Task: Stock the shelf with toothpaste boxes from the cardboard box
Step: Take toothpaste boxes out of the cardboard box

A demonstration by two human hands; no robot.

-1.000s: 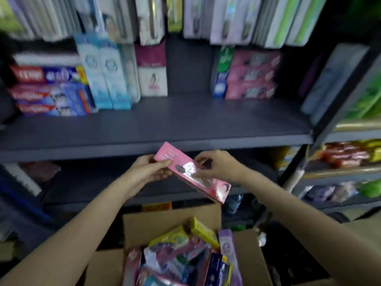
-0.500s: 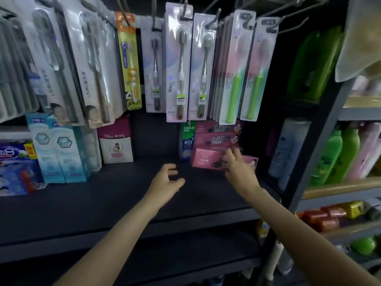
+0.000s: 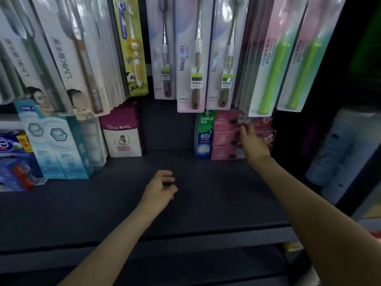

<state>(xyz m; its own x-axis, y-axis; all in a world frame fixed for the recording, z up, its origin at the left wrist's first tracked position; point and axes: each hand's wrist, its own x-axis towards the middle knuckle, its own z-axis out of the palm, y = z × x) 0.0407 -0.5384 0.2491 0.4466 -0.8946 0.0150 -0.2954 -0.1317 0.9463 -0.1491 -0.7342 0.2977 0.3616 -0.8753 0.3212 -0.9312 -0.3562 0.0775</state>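
**Shelf stock, toothpaste section**

Shelf (image 3: pixel 206 203): dark board, bare along its front edge and middle.

Pink toothpaste boxes (image 3: pixel 226 139): stack lying flat at the back right corner of the shelf, long faces outward. Just left of it, touching, one green and blue Darlie box (image 3: pixel 204 133) stands upright.

Right hand (image 3: pixel 254 145): reaches to the stack, fingers straight and spread against the box fronts, gripping nothing.

Left hand (image 3: pixel 159 189): over the middle of the shelf, fingers loosely curled, holding nothing.

Back left corner: upright teal boxes (image 3: pixel 55 147) and a white and magenta box (image 3: pixel 122 135). Toothbrush packs (image 3: pixel 189 58) hang above the back edge.
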